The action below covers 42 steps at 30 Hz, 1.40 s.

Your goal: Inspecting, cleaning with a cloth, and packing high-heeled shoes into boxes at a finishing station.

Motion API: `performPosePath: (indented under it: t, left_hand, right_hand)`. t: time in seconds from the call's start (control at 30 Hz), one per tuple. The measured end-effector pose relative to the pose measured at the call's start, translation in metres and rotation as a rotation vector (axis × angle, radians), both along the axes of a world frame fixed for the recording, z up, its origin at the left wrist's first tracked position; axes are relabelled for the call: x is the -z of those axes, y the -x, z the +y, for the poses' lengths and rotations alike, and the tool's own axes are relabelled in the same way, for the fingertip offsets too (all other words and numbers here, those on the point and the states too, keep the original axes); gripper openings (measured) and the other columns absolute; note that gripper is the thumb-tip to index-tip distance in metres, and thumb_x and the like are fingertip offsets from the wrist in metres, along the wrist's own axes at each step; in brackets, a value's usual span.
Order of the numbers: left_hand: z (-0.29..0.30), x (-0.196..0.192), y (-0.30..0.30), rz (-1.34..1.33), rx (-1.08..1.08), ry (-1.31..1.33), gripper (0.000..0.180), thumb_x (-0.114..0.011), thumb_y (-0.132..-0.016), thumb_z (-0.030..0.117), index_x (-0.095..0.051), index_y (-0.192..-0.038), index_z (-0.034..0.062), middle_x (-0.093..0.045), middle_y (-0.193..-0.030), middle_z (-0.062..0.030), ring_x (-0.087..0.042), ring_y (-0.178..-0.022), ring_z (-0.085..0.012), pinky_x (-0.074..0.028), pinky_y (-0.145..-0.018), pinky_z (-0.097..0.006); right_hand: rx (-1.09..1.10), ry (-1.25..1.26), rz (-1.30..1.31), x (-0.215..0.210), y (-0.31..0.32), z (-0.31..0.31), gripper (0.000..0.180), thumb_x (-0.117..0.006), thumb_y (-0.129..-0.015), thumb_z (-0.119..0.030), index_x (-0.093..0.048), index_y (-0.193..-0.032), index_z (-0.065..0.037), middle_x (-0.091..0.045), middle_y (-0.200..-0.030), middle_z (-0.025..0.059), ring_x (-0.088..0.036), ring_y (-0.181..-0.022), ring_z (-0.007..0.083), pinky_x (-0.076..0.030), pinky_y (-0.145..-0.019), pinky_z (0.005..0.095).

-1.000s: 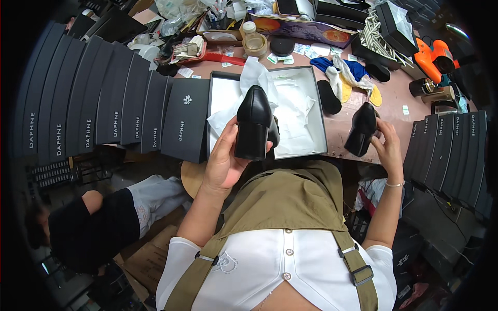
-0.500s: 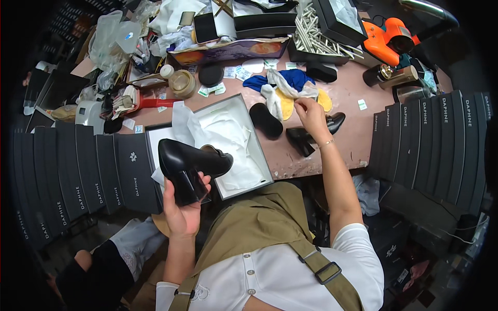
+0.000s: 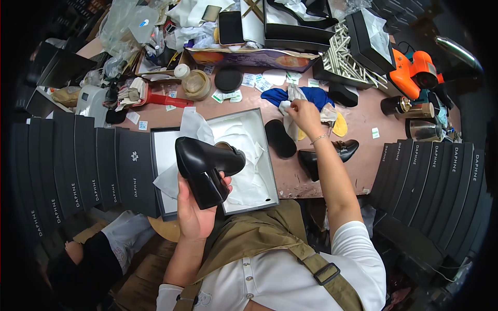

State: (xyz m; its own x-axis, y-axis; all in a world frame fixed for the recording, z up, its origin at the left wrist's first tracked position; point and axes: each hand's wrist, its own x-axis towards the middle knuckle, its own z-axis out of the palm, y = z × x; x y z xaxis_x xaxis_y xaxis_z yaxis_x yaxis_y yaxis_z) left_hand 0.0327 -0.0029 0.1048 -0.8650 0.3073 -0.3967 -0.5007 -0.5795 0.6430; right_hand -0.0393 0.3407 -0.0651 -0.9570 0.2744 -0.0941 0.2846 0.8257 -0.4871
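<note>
A black block-heeled shoe [image 3: 205, 163] is tilted in my left hand [image 3: 197, 210], whose fingers wrap its heel, above an open shoebox [image 3: 268, 171] lined with white tissue paper. My right hand [image 3: 307, 118] reaches over the table with thumb and fingers pinched at a white cloth [image 3: 295, 93], which lies on a blue cloth [image 3: 317, 97]. Part of the cloth is hidden behind the fingers. Under my right forearm stands a second black heeled shoe [image 3: 346, 149], partly covered. A black oval pad [image 3: 280, 139] and a yellow pad [image 3: 340, 125] lie close to that hand.
Stacked dark shoeboxes [image 3: 83, 166] line the left side, and more boxes [image 3: 430, 181] stand right. Behind are an open jar [image 3: 196, 85], a black round lid [image 3: 228, 79], a tray of white sticks [image 3: 345, 54] and an orange tool [image 3: 410, 72]. Another person [image 3: 93, 259] is at lower left.
The view has shifted, so the table appears lower and farther right. My right hand has moved leftward and farther in among the cloths. The left hand still holds the shoe.
</note>
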Motion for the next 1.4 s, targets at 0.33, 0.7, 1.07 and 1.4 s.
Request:
performPosePath:
  t: [0.33, 0.7, 1.07, 1.4]
  left_hand:
    - [0.004, -0.020, 0.006, 0.067, 0.038, -0.077, 0.053, -0.033, -0.104, 0.036, -0.011, -0.149, 0.0194, -0.050, -0.130, -0.0161, -0.059, -0.112, -0.0314, -0.049, -0.096, -0.044]
    - [-0.021, -0.033, -0.018, 0.123, 0.247, 0.023, 0.059, -0.039, -0.102, 0.041, -0.021, -0.150, 0.0116, -0.061, -0.108, -0.0154, -0.068, -0.080, -0.0214, -0.057, -0.070, -0.034]
    - [-0.043, -0.014, -0.082, 0.018, 0.498, -0.018, 0.050, -0.037, -0.104, 0.027, -0.028, -0.145, -0.0009, -0.043, -0.139, -0.0105, -0.044, -0.126, -0.0157, -0.034, -0.106, -0.030]
    - [-0.042, -0.007, -0.089, 0.017, 0.584, -0.038, 0.051, -0.037, -0.104, 0.027, -0.026, -0.145, -0.0004, -0.049, -0.132, -0.0121, -0.052, -0.116, -0.0152, -0.043, -0.099, -0.029]
  right_hand:
    - [0.111, 0.195, 0.707, -0.008, -0.005, -0.005, 0.015, -0.068, -0.084, -0.010, -0.060, -0.094, -0.003, -0.065, -0.096, 0.0089, -0.064, -0.085, 0.0225, -0.051, -0.077, 0.0306]
    - [-0.115, 0.573, 0.576, -0.202, -0.132, -0.133, 0.020, -0.064, -0.078, 0.004, -0.059, -0.096, -0.001, -0.061, -0.103, 0.0099, -0.058, -0.092, 0.0175, -0.047, -0.075, 0.0273]
    - [-0.572, 0.013, 0.495, -0.237, -0.220, -0.236, 0.031, -0.065, -0.068, -0.010, -0.067, -0.098, -0.004, -0.059, -0.089, 0.0057, -0.055, -0.066, 0.0177, -0.044, -0.053, 0.0287]
    - [-0.635, 0.004, 0.441, -0.240, -0.227, -0.238, 0.030, -0.064, -0.068, -0.012, -0.068, -0.097, -0.007, -0.059, -0.088, 0.0021, -0.054, -0.069, 0.0164, -0.044, -0.057, 0.0282]
